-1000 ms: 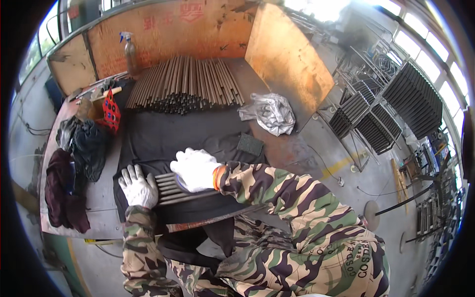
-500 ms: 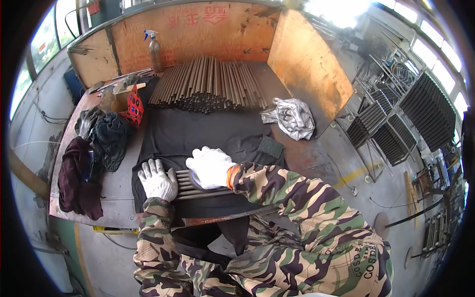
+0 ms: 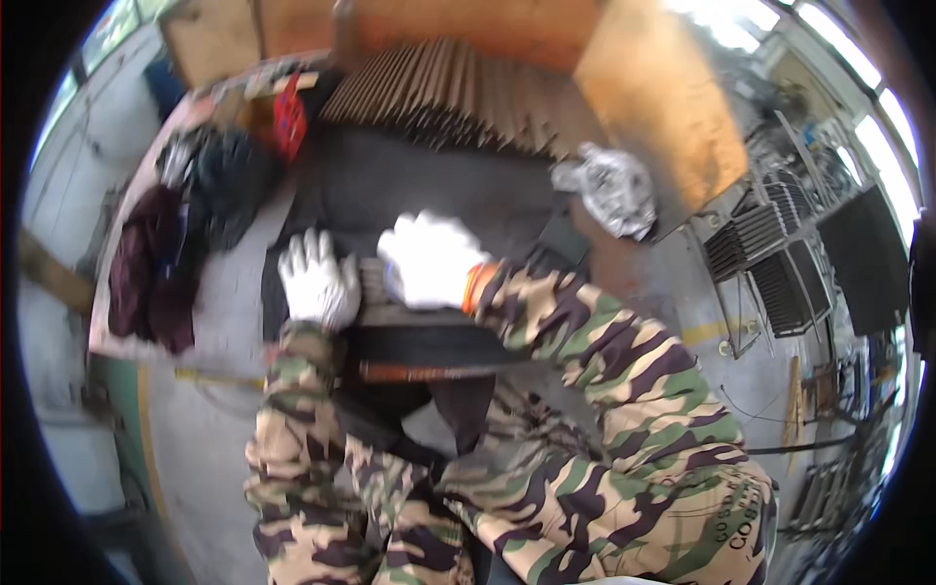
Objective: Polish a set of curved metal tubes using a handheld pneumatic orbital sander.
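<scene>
My left hand (image 3: 319, 281), in a white glove, lies flat with fingers spread at the left ends of a short row of metal rods (image 3: 380, 310). My right hand (image 3: 434, 260), also white-gloved with an orange band at the wrist, rests over the same rods with its fingers curled. A dark, bluish edge shows beneath its palm, but blur and the glove hide what it is. The rods lie side by side on a black cloth (image 3: 390, 185) spread over the table. To the right of my right hand lies a dark green scouring pad (image 3: 564, 242).
A large pile of brown metal rods (image 3: 448, 93) is stacked at the back, before a wooden panel (image 3: 663, 107). Crumpled silver-grey cloth (image 3: 616, 190) lies at the right. Dark rags (image 3: 146, 268) and a red package (image 3: 290, 119) occupy the left. Racks (image 3: 770, 263) stand beyond the table.
The view has tilted downward, so the table and both hands appear higher and are blurred. Both hands stay at the rods; the left remains spread and the right curled.
</scene>
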A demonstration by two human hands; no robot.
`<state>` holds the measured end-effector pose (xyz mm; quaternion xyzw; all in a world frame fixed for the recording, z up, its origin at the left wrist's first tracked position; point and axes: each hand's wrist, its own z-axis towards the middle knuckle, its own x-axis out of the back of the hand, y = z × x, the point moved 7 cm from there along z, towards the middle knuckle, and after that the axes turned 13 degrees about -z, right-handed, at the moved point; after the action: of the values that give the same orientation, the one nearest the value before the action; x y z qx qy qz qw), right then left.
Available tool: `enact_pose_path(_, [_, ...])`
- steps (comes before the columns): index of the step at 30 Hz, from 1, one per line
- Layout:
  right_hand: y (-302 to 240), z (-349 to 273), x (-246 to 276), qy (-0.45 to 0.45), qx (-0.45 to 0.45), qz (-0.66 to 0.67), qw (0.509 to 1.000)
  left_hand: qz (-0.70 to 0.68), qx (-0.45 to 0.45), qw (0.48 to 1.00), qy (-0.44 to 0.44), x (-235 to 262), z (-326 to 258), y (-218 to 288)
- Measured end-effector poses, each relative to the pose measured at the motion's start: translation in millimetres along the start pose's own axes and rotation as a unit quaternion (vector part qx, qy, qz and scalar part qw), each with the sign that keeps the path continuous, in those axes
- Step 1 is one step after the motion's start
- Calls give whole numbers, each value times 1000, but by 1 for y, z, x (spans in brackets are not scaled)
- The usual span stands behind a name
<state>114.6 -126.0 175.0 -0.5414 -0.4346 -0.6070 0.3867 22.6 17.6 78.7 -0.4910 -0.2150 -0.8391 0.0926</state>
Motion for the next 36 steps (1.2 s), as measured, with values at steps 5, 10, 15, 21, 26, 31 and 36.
enact_pose_path(5, [15,1,11,43,6,-13,999,12,-46,998,48,12,8,14])
enact_pose_path(10, [2,14,-33,-13,8,-41,999,37,-37,998,41,-17,-8,1])
enact_pose_path(15, [5,10,-12,-12,-5,-47,999,18,30,997,-68,-4,11,5])
enact_pose_path(21, [16,3,-16,4,-14,-65,998,43,-4,999,-17,-2,0,2])
enact_pose_path(26, [35,-12,-25,5,-26,-78,997,52,-31,998,-10,-18,-1,2])
enact_pose_path(31, [44,-17,-5,117,-13,-48,992,136,-74,988,-21,-12,9,-6])
enact_pose_path(36, [52,-28,-6,104,-15,-48,993,49,-50,998,-7,2,-3,-6])
